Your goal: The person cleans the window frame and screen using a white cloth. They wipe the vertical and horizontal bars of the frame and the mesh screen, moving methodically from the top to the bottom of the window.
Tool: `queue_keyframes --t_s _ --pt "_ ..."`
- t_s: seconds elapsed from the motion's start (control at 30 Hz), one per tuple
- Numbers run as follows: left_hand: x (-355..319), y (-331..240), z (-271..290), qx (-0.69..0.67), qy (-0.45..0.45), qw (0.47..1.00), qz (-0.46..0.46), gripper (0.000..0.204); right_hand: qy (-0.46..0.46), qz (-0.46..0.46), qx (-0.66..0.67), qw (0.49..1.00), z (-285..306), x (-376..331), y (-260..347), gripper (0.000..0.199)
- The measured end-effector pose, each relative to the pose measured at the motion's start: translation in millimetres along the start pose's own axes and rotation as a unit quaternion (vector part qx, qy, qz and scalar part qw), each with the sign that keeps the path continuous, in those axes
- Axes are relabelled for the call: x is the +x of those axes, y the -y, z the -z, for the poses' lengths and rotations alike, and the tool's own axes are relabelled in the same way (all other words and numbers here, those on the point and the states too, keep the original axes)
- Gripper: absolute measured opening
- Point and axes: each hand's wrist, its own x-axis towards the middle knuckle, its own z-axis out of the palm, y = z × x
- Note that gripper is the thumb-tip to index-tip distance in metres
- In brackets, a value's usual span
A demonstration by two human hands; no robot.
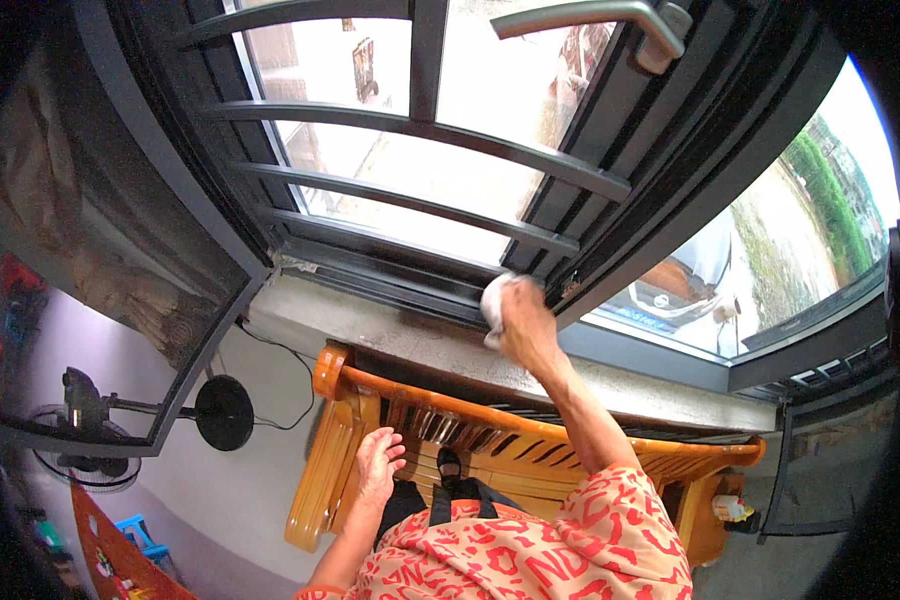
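Observation:
My right hand (530, 325) is closed around a white cloth (493, 303), somewhat blurred. It presses at the lower right corner of the dark grey window frame (400, 262), just above the pale sill (420, 347). Lower down, my left hand (378, 460) hangs over the slatted wooden bench (510, 455), fingers apart and nothing in them. Dark horizontal bars (370, 118) cross the glass above my right hand. A silver lever handle (590, 15) sits on the frame at the top.
An open window sash (185, 395) swings out at the left, with a black standing fan (224, 413) near it. Another sash (790, 470) stands at the right. A small white bottle (732, 508) rests by the bench's right end. A cable (295, 400) runs near the wall.

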Motion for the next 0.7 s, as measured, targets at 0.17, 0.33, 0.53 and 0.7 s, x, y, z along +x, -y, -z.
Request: queue_keyframes --t_s 0.17,0.33,0.53,0.7 --pt "2.3 -28.1 -43.2 -0.005 0.060 0.996 -0.063 0.024 -0.252 0.031 -0.092 0.963 40.7 2.4 3.1 0.047" --pt "4.0 -21.5 -84.5 -0.019 0.074 0.996 -0.053 0.018 -0.250 -0.063 -0.237 0.937 60.8 32.0 -7.0 0.029" --pt "-10.8 7.1 -100.0 -0.009 0.068 0.997 -0.027 0.016 -0.268 0.009 -0.141 0.953 55.6 38.9 -12.7 0.031" --pt "-10.9 18.6 -113.2 -0.004 0.089 0.995 -0.041 0.013 -0.188 0.102 0.041 0.976 64.8 37.5 -27.2 0.058"
